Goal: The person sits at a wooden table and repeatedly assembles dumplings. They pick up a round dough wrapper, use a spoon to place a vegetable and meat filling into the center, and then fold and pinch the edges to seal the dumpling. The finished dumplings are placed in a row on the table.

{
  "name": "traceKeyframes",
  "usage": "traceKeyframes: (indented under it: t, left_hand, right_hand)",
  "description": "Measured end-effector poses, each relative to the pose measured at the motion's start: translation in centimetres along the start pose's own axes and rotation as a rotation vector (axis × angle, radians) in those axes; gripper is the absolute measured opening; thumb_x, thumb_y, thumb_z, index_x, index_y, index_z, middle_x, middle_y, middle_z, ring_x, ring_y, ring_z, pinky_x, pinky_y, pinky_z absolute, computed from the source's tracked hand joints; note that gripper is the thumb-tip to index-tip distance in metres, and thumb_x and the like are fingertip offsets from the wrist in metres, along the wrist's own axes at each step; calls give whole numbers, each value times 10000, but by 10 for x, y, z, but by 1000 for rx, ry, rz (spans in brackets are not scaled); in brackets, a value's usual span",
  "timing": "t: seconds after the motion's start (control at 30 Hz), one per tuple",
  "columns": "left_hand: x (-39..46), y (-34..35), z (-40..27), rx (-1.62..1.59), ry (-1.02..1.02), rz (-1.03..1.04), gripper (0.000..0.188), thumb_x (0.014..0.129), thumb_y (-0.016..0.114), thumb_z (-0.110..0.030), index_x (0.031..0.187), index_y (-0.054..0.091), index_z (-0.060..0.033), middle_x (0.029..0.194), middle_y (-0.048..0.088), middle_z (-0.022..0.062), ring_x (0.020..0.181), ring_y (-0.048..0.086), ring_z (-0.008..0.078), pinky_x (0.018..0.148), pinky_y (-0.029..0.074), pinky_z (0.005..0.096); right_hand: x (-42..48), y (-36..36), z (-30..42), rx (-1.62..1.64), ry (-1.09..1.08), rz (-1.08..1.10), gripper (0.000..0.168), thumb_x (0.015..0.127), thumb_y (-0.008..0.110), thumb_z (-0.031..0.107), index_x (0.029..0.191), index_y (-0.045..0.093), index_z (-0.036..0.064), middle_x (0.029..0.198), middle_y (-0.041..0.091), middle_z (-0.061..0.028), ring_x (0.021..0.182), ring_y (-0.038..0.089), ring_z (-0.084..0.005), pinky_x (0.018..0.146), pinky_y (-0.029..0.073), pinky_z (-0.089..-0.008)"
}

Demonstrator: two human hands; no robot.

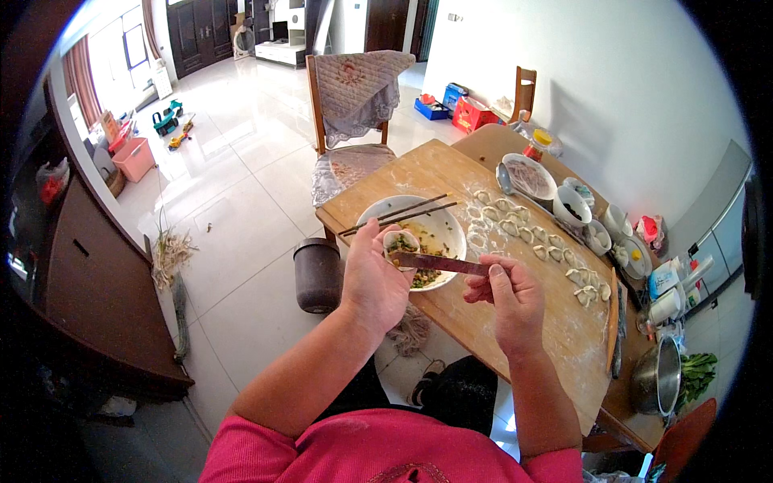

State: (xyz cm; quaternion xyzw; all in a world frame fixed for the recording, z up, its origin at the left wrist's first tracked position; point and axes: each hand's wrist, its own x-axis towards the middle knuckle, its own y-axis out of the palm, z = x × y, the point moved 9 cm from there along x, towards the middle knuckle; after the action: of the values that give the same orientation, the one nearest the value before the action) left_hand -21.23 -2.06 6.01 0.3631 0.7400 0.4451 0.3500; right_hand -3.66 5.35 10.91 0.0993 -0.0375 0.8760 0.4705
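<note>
My left hand [375, 284] cups a round dumpling wrapper [391, 240] with chopped green filling in its middle. In my right hand [513, 296] is a flat dark wooden spatula [444, 263], its far tip resting on or just over the filling. Beneath both lies a large white bowl [457, 232] with more chopped filling and some liquid. A pair of dark chopsticks [416, 212] lies across that bowl's far rim. To the right, several folded dumplings [509, 227] stand in rows on the floured wooden board [416, 172].
Along the board's far right side stand a bowl of pale minced filling [529, 175], a bowl with dark contents [571, 206] and a rolling pin [613, 320]. A steel pot [655, 377] is at the near right. A dark bin [317, 275] and a cloth-covered chair [356, 121] stand beside the table.
</note>
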Motion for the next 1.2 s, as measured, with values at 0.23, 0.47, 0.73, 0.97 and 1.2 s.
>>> traceKeyframes:
  t: [0.23, 0.47, 0.73, 0.97, 1.2]
  left_hand:
    - [-5, 0, 2, -23, 6, 46, 464, 1014, 405, -412, 1133, 555, 10, 1176, 619, 164, 1143, 549, 303, 1054, 382, 428]
    - [-13, -5, 7, -25, 1, 30, 452, 1015, 410, -405, 1136, 535, 12, 1131, 623, 159, 1107, 567, 310, 1030, 407, 435]
    - [-21, -12, 16, -34, -31, 33, 446, 1012, 435, -402, 1140, 535, 13, 1154, 621, 161, 1116, 566, 303, 1031, 413, 420]
    - [-31, -18, 9, -109, -20, 13, 475, 999, 448, -398, 1162, 521, 42, 1198, 603, 188, 1155, 556, 316, 1053, 403, 420]
    - [-42, -21, 1, -142, 3, -13, 482, 1002, 437, -398, 1123, 542, 56, 1151, 626, 196, 1120, 586, 323, 1019, 450, 420]
  right_hand:
    - [-4, -5, 2, -54, -5, -32, 257, 1038, 474, 144, 1149, 605, -47, 885, 690, -129, 726, 677, -175, 690, 575, -304]
    - [-9, -12, 4, -17, 18, -73, 265, 1039, 467, 155, 1143, 606, -45, 878, 691, -139, 701, 681, -186, 675, 580, -311]
    - [-10, -9, -5, -9, 128, -67, 269, 1038, 458, 160, 1147, 606, -36, 872, 692, -138, 685, 680, -180, 659, 589, -315]
    - [-18, -17, -6, 147, 126, -105, 268, 1045, 448, 161, 1175, 609, -10, 864, 698, -131, 695, 679, -179, 668, 584, -325]
    - [-50, 8, 22, -413, -354, 40, 232, 982, 495, 116, 1122, 653, 20, 942, 710, -154, 831, 695, -283, 778, 553, -382]
